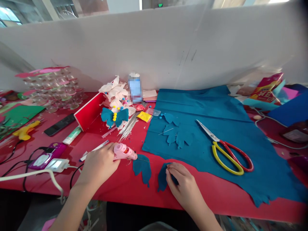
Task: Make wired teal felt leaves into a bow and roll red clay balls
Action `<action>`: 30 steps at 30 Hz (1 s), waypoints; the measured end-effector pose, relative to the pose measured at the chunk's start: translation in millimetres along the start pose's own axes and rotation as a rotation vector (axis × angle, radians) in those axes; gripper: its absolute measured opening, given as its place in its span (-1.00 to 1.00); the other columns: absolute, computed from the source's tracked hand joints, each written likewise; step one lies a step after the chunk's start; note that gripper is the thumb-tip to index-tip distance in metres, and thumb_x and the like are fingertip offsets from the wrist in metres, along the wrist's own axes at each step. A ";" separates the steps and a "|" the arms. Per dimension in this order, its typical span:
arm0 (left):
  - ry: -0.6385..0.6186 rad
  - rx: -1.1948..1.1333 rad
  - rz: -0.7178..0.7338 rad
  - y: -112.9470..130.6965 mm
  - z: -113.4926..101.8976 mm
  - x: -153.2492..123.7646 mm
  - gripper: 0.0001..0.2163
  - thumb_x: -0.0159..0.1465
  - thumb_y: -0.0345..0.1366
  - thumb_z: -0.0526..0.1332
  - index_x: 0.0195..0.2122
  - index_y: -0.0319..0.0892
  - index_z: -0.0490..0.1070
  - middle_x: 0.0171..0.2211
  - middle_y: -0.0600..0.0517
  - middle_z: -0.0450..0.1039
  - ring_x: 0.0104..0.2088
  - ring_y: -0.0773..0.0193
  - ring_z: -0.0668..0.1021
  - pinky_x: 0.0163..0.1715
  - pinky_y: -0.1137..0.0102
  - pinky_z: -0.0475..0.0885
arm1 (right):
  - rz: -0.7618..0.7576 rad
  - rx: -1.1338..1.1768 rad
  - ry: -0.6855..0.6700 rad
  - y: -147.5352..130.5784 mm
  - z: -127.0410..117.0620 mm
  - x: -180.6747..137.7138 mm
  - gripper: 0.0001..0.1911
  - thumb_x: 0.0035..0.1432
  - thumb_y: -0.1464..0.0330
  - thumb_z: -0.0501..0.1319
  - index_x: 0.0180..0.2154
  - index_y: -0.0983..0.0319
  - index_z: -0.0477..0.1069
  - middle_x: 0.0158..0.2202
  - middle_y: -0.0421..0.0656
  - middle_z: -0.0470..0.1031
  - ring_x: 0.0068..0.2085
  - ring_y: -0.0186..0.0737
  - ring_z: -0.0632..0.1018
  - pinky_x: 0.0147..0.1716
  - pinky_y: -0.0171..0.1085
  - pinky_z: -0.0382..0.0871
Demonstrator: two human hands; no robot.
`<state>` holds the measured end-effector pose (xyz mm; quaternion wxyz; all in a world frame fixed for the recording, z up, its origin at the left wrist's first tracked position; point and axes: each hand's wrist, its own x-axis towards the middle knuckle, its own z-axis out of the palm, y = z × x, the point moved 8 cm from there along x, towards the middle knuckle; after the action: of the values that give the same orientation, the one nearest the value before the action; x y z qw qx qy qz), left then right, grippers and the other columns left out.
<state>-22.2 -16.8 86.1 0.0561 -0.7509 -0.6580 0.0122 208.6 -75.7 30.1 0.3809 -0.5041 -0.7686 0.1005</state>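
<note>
A pink glue gun [123,151] is gripped in my left hand [102,162], its nozzle pointing right. The nozzle is at the upper left edge of a teal fabric wing piece [142,168], with a thin wire or thread across its top. My right hand [181,181] has its fingers pinched over a second teal wing piece [162,179] lying on the red table, hiding part of it. Whether those fingers hold anything besides the fabric, I cannot make out. Further cut teal pieces [184,136] lie on a large teal cloth [216,102] beyond my right hand.
Red-and-yellow-handled scissors [227,154] lie on the cloth. A teal butterfly with yellow balls [115,117], wires [130,126], a yellow packet [144,116] and a phone [135,89] stand behind. Left are a black phone [60,124], a power strip [47,155], cables and a yellow glue gun [26,130].
</note>
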 end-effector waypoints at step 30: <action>-0.055 -0.084 -0.081 -3.0 4.4 -6.4 -0.81 0.18 -0.22 0.08 -0.27 -0.08 0.44 -0.36 -0.03 0.57 -0.34 0.05 0.59 -0.45 0.36 0.32 | 0.001 -0.007 0.015 -1.6 -3.8 1.4 -0.79 0.22 0.45 0.05 -0.35 0.25 0.45 -0.32 -0.02 0.54 -0.24 -0.11 0.57 -0.21 -0.15 0.52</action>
<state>-26.4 -22.5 81.7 0.0069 -0.7247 -0.6891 0.0030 209.9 -76.1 34.3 0.3852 -0.5063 -0.7657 0.0943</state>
